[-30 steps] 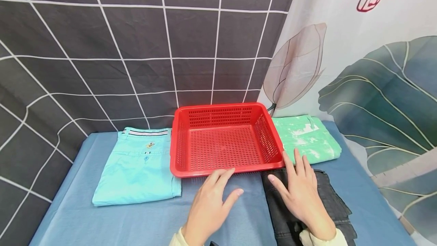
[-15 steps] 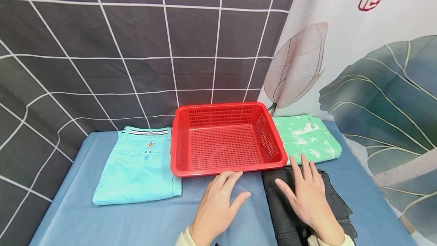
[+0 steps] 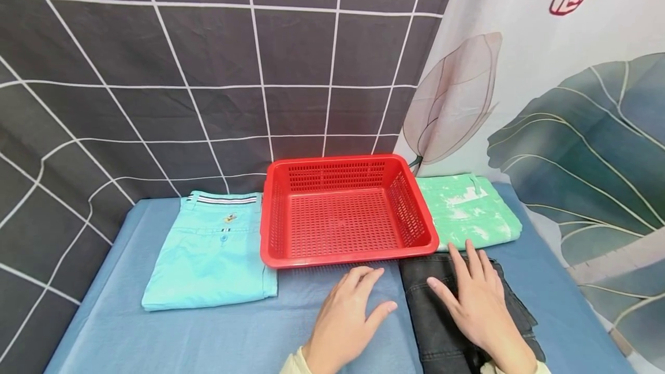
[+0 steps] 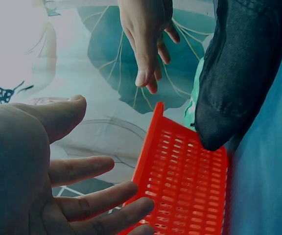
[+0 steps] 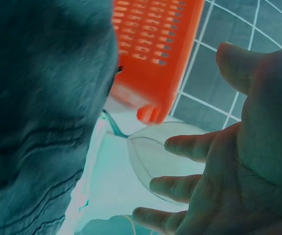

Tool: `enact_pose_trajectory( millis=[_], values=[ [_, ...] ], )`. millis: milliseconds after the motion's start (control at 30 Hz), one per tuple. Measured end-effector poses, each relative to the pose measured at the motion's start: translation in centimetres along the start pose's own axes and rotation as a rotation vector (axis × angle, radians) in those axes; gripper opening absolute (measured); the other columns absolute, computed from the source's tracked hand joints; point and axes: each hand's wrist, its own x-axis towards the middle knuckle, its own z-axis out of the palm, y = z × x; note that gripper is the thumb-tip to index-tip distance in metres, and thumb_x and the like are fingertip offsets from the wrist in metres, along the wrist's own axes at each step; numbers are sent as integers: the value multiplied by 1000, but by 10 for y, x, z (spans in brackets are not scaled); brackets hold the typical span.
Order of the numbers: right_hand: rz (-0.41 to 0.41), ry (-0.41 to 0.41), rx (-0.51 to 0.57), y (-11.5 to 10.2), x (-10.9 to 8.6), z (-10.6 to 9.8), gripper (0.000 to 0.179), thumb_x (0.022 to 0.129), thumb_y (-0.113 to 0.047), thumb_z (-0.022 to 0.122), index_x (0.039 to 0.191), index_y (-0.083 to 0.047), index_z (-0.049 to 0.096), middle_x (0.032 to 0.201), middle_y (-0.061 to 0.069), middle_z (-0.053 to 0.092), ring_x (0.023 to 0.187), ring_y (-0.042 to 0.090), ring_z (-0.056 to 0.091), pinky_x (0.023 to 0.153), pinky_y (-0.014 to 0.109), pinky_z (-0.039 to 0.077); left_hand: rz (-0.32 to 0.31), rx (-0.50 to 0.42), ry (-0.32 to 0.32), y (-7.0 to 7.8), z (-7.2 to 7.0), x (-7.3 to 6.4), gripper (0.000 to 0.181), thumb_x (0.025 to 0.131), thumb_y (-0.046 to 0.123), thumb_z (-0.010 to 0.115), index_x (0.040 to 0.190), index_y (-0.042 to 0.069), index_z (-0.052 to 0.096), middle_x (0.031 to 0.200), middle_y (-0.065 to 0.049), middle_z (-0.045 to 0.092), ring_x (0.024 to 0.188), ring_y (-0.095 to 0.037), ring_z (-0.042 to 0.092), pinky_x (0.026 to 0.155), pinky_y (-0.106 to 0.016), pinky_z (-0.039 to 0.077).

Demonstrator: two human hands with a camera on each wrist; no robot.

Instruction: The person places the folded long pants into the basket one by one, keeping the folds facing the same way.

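Observation:
A red plastic basket (image 3: 340,221) with slotted walls stands upright on the blue cloth, with nothing inside it. My left hand (image 3: 347,319) hovers just in front of its near rim, fingers extended and holding nothing. Over the folded black jeans (image 3: 431,305) hangs my right hand (image 3: 480,307), its fingers spread and empty. In the right wrist view a gap shows between that hand (image 5: 229,147) and the jeans (image 5: 43,122). Right of the basket lies a folded green and white garment (image 3: 470,209). Folded light blue trousers (image 3: 213,264) lie at the basket's left.
A blue cloth (image 3: 218,339) covers the surface below. Behind it hangs a dark grey curtain (image 3: 208,51) with white grid lines. A white curtain with leaf prints (image 3: 576,149) closes off the right side.
Both hands have drifted to the right and slightly back from the basket's near rim. The basket and the folded clothes have stayed in place.

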Motion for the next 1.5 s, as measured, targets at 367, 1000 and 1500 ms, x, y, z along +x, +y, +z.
enact_pose_trajectory(
  millis=[367, 1000, 1500],
  values=[
    [53, -76, -31, 16, -5, -2, 87, 98, -57, 54, 156, 2, 26, 157, 38, 13, 137, 63, 14, 99, 79, 18, 4, 10, -14, 2, 12, 0, 50, 99, 45, 60, 136, 12, 62, 125, 0, 60, 112, -18, 62, 90, -39, 53],
    [68, -67, -58, 46, -14, -8, 90, 99, -55, 54, 156, 5, 20, 153, 43, 15, 132, 65, 19, 93, 79, 25, -49, -13, -102, 6, 29, 1, 54, 99, 48, 59, 139, 11, 59, 126, -1, 61, 112, -19, 62, 89, -39, 53],
    [118, -92, -59, 74, -17, -9, 96, 101, -56, 51, 157, 7, 6, 145, 51, 13, 125, 71, 20, 94, 79, 23, -22, 38, -108, 9, 46, -1, 53, 97, 42, 65, 139, 11, 58, 126, -2, 62, 111, -19, 63, 87, -37, 54]
  ],
)
